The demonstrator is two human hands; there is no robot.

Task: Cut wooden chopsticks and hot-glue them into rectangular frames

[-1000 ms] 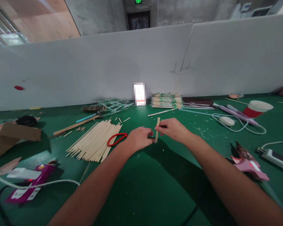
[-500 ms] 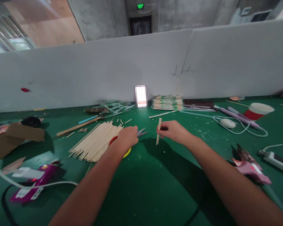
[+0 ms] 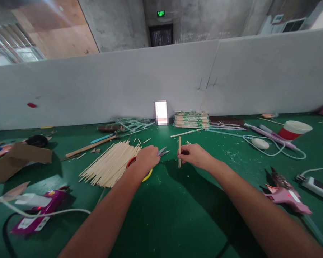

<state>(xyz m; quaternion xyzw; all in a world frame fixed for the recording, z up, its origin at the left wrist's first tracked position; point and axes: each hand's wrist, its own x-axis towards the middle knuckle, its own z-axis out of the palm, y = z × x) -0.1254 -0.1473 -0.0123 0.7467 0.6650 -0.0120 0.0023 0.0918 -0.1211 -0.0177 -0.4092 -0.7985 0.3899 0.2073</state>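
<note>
Short pale sticks (image 3: pixel 179 151) stand nearly upright in the right hand (image 3: pixel 198 157), which I have over the middle of the green desk (image 3: pixel 164 215). Its fingers (image 3: pixel 184 157) are pinched together around them; I make out two, side by side. Another stick end (image 3: pixel 188 142) shows just behind the knuckles, and I cannot tell whether it is held. My left hand (image 3: pixel 148 158), near the right one but apart from it, has its fingers curled round a pair of scissors (image 3: pixel 163 152); the blades poke out toward the sticks, slightly spread, with the red and yellow handles partly covered. To its left, a fanned pile of long sticks (image 3: pixel 107 163) lies on the desk. Beyond the right hand, I see one loose stick (image 3: pixel 185 133) lying before the wrapped bundles (image 3: pixel 192 120).
</note>
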